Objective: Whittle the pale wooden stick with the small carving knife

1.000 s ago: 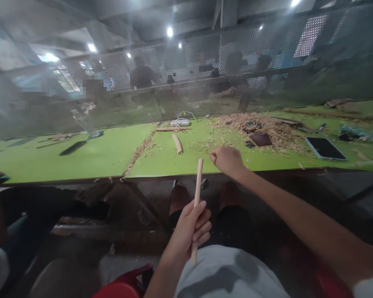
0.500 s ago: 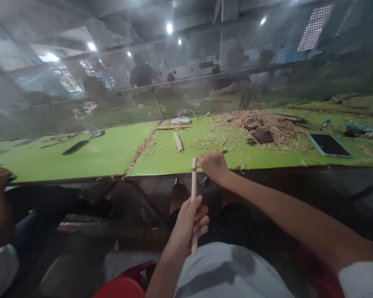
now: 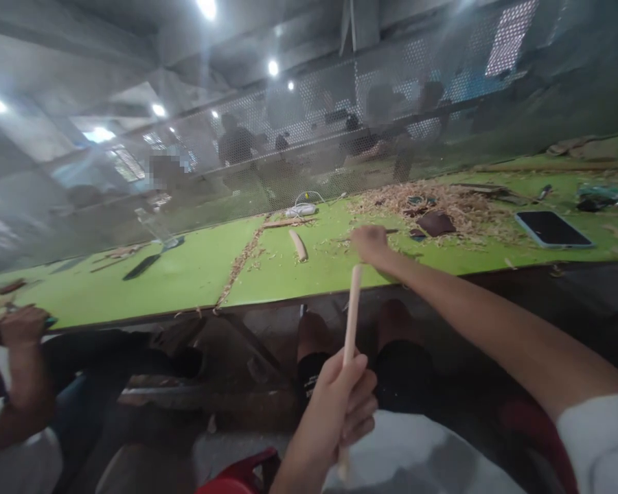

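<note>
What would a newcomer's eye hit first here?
Probably the pale wooden stick, pointing up from the left hand at lower centre. Next, the right hand just past the stick's tip, gripping a thin dark tool. Then the big heap of wood shavings on the bright green tabletop, right of centre, with a phone to its right.

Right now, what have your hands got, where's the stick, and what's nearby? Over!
Left hand gripping pale wooden stick, tip up. Right hand closed on thin dark tool, beyond stick's tip. Shavings heaped farther right on green table.
</note>
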Motion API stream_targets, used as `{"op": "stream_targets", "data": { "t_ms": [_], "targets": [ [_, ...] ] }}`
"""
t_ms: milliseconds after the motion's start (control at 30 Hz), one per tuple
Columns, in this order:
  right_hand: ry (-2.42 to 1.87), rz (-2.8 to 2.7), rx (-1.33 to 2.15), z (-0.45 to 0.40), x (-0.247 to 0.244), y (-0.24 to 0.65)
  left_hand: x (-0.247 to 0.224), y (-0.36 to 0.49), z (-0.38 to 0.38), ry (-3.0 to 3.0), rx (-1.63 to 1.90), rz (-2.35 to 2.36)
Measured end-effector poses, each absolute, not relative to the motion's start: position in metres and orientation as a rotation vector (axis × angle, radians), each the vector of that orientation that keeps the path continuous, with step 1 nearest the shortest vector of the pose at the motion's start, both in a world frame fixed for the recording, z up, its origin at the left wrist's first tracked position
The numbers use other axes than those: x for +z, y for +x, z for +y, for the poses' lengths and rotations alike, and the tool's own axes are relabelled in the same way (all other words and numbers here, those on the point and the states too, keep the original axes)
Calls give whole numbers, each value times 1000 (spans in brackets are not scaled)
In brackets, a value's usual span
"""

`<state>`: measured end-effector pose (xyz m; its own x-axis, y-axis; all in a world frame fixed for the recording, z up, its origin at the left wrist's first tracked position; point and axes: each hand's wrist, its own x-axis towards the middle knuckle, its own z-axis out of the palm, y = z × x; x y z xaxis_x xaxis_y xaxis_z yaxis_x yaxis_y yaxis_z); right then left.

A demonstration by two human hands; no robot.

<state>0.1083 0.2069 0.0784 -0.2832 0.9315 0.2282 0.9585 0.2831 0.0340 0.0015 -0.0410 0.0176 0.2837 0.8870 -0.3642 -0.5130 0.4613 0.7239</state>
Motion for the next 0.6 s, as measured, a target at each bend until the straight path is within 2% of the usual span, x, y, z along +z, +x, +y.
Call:
{"op": "stream_targets", "data": {
  "t_ms": [167,367,600],
  "targets": [
    [-1751,-2330,-250,165,83,131,9,-9,-22,442,1042,644],
    [-1617,-2469,-145,100,63,115,4,-11,-19,314,1011,429],
    [-1431,-2504,-252,109,50,102,5,-10,-18,292,1060,423]
  ]
}}
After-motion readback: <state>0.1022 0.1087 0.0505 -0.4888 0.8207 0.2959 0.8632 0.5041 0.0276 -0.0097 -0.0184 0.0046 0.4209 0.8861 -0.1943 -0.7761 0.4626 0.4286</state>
